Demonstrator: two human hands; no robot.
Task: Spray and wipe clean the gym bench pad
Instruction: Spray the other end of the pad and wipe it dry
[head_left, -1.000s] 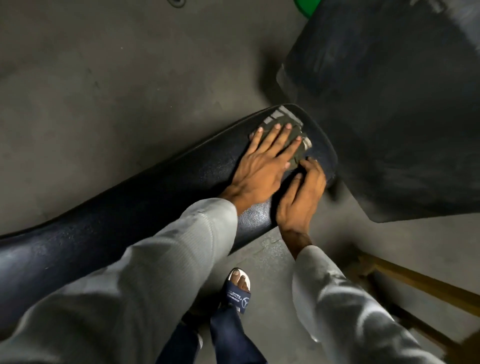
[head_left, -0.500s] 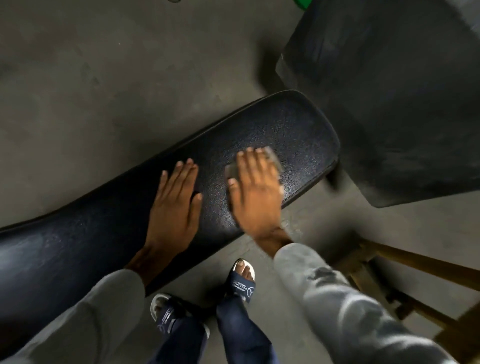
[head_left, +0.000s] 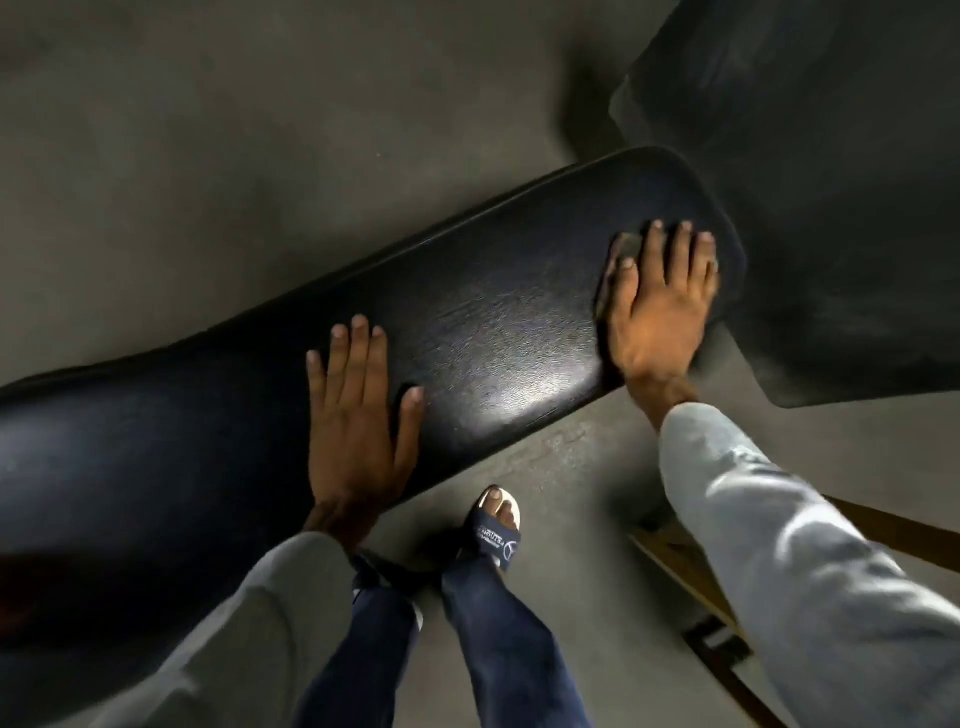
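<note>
The black padded gym bench pad (head_left: 498, 322) runs from lower left to upper right across the view. My left hand (head_left: 358, 415) lies flat on its middle with straight fingers, holding nothing. My right hand (head_left: 660, 301) presses flat near the pad's right end. A grey cloth (head_left: 621, 249) is under that palm; only its blurred edge shows by the thumb. No spray bottle is in view.
A large dark mat or pad (head_left: 831, 208) lies on the concrete floor just beyond the bench's right end. A wooden frame (head_left: 691, 566) stands at lower right. My sandalled foot (head_left: 496, 525) is on the floor below the bench edge.
My right hand has slid with the cloth from the pad's middle toward its right end. My left hand left the cloth earlier and now rests flat at mid-pad.
</note>
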